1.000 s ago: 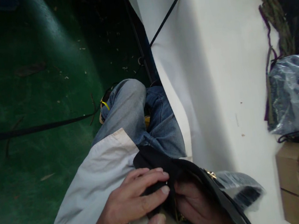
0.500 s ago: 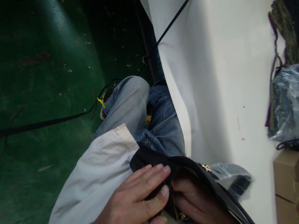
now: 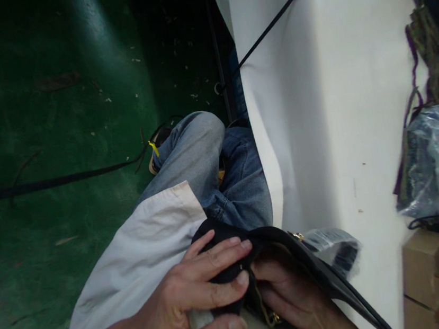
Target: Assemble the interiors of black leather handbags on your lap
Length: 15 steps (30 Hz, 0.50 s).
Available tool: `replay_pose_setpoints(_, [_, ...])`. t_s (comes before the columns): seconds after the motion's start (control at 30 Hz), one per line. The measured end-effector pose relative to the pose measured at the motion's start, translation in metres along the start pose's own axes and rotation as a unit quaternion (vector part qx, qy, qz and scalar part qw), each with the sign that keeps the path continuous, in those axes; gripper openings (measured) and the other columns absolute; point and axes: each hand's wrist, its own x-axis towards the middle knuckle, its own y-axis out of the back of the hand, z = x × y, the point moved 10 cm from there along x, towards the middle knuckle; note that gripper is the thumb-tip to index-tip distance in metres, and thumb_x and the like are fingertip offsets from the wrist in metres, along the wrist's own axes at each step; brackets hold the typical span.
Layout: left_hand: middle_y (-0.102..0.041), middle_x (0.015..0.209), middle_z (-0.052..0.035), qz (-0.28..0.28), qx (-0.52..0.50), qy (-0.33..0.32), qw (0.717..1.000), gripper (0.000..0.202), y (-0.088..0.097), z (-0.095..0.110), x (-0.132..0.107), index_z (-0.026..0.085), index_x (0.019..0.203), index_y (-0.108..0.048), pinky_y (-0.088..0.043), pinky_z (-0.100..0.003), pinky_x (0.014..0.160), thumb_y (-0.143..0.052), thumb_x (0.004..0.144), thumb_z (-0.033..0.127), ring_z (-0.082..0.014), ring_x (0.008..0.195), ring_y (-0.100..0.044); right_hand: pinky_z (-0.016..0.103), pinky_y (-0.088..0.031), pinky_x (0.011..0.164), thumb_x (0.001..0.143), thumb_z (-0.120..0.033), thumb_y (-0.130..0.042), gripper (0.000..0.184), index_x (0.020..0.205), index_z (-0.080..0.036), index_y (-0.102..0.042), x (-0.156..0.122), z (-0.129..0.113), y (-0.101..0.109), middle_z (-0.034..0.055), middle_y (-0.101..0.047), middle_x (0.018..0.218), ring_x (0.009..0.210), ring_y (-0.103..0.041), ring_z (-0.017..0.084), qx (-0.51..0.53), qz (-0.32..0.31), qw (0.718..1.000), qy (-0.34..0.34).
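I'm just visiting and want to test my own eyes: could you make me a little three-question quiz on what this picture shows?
1. True or false: the left hand lies on the black item while the right hand is in its opening.

2. What colour is the floor?
a) red
b) green
c) yellow

3. Fill the gap: toward the picture's right edge, the cardboard boxes appear ____ the large piece of clear plastic (above or below).

Key: 1. True. 2. b. 3. below.
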Motion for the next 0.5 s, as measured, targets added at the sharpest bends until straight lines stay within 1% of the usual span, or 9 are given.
replay_pose_setpoints(0.03, [-0.053,0.175,-0.0046,-0.004,-0.002,0.001,1.000,0.075,0.000,-0.001,0.000,0.039,0.167,-0.052,-0.019,-0.049,0.145,-0.074,0.101,0.010,-0.0215,0.163,-0.049,0.056,-0.063,0.108,0.070,-0.041,-0.107,0.061,0.123,-0.021,-0.085,-0.001,0.002,-0.001,0.0125,-0.086,0.114,0.121,-0.078,0.039,0.006,-0.005,1.000,-0.013])
replay_pose_setpoints(0.1, [-0.052,0.175,-0.0039,-0.007,0.000,0.005,1.000,0.074,-0.001,-0.003,0.000,0.040,0.168,-0.051,-0.019,-0.048,0.145,-0.073,0.103,0.013,-0.0206,0.164,-0.048,0.054,-0.062,0.110,0.069,-0.045,-0.107,0.059,0.120,-0.022,-0.086,-0.003,0.004,0.001,0.0123,-0.086,0.121,0.123,-0.078,0.038,0.006,0.000,1.000,-0.021])
replay_pose_setpoints(0.2, [-0.050,0.176,-0.0026,-0.006,0.015,0.012,1.000,0.072,-0.001,-0.005,-0.001,0.040,0.168,-0.051,-0.022,-0.045,0.144,-0.072,0.105,0.014,-0.0193,0.165,-0.046,0.049,-0.063,0.111,0.077,-0.052,-0.103,0.052,0.117,-0.024,-0.087,-0.010,0.003,0.014,0.0109,-0.085,0.127,0.121,-0.080,0.034,-0.040,0.044,0.998,0.016])
replay_pose_setpoints(0.23, [-0.050,0.176,-0.0026,-0.007,0.021,0.014,1.000,0.071,-0.001,-0.006,-0.001,0.040,0.168,-0.052,-0.023,-0.044,0.144,-0.072,0.105,0.015,-0.0191,0.165,-0.045,0.046,-0.064,0.110,0.082,-0.055,-0.099,0.047,0.116,-0.025,-0.087,-0.014,0.001,0.019,0.0101,-0.085,0.124,0.119,-0.081,0.032,-0.073,0.063,0.995,0.034])
replay_pose_setpoints(0.3, [-0.050,0.176,-0.0032,-0.010,0.032,0.016,0.999,0.067,-0.001,-0.005,0.000,0.037,0.167,-0.053,-0.025,-0.043,0.143,-0.072,0.106,0.017,-0.0192,0.166,-0.044,0.040,-0.068,0.100,0.092,-0.060,-0.090,0.041,0.113,-0.025,-0.088,-0.025,-0.005,0.027,0.0087,-0.087,0.111,0.107,-0.084,0.029,-0.170,0.105,0.977,0.076])
replay_pose_setpoints(0.37, [-0.050,0.176,-0.0036,-0.014,0.043,0.015,0.999,0.064,-0.002,-0.004,0.001,0.035,0.166,-0.055,-0.025,-0.041,0.143,-0.070,0.106,0.016,-0.0188,0.166,-0.044,0.033,-0.072,0.087,0.101,-0.062,-0.078,0.040,0.111,-0.025,-0.089,-0.038,-0.018,0.029,0.0084,-0.087,0.100,0.094,-0.086,0.027,-0.281,0.141,0.940,0.132])
replay_pose_setpoints(0.4, [-0.050,0.176,-0.0033,-0.015,0.047,0.014,0.999,0.064,-0.002,-0.003,0.002,0.034,0.166,-0.056,-0.024,-0.040,0.143,-0.069,0.107,0.014,-0.0183,0.166,-0.045,0.032,-0.072,0.084,0.105,-0.060,-0.073,0.040,0.110,-0.025,-0.090,-0.046,-0.027,0.027,0.0088,-0.088,0.099,0.092,-0.086,0.026,-0.328,0.153,0.917,0.169])
replay_pose_setpoints(0.43, [-0.050,0.176,-0.0028,-0.017,0.051,0.012,0.999,0.063,-0.001,-0.001,0.002,0.034,0.165,-0.057,-0.024,-0.040,0.143,-0.068,0.106,0.013,-0.0177,0.165,-0.045,0.031,-0.073,0.084,0.107,-0.058,-0.071,0.038,0.111,-0.026,-0.091,-0.054,-0.036,0.022,0.0095,-0.088,0.103,0.094,-0.087,0.026,-0.368,0.160,0.891,0.212])
replay_pose_setpoints(0.5, [-0.051,0.175,-0.0016,-0.019,0.054,0.011,0.998,0.064,-0.001,0.000,0.002,0.035,0.165,-0.057,-0.025,-0.038,0.143,-0.066,0.106,0.012,-0.0169,0.165,-0.045,0.032,-0.072,0.092,0.106,-0.051,-0.075,0.029,0.116,-0.028,-0.091,-0.071,-0.052,0.011,0.0103,-0.088,0.118,0.107,-0.087,0.028,-0.435,0.163,0.832,0.303])
